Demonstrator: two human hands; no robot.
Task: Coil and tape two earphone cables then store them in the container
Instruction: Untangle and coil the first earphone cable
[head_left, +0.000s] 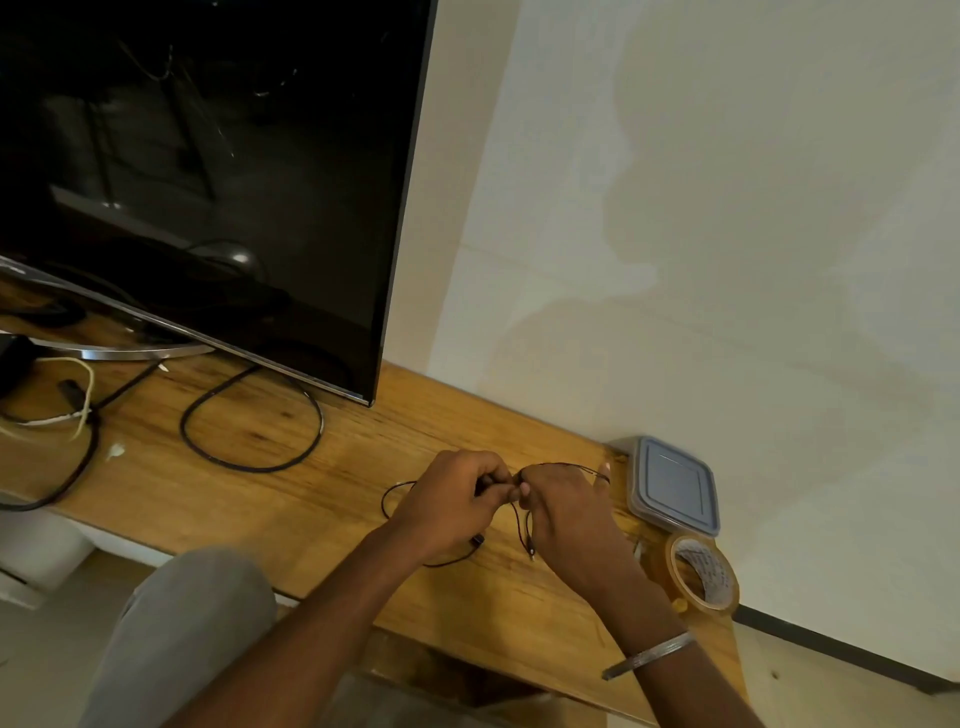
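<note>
My left hand (451, 503) and my right hand (563, 512) meet over the wooden shelf (311, 499), both pinching a thin black earphone cable (522, 532). Loops of the cable hang below my fingers and trail left onto the wood. A strand also runs over the back of my right hand. The container (672, 483), a clear box with a grey-blue lid, sits shut at the shelf's right end against the wall. A roll of clear brownish tape (702, 571) stands just in front of it. A second earphone cable cannot be told apart.
A large black TV (208, 171) on a silver stand fills the left. Thick black cables (249, 431) and a pale cord (78, 395) lie on the shelf below it. The white wall (727, 260) bounds the right side. My grey-clad knee (192, 634) is under the shelf edge.
</note>
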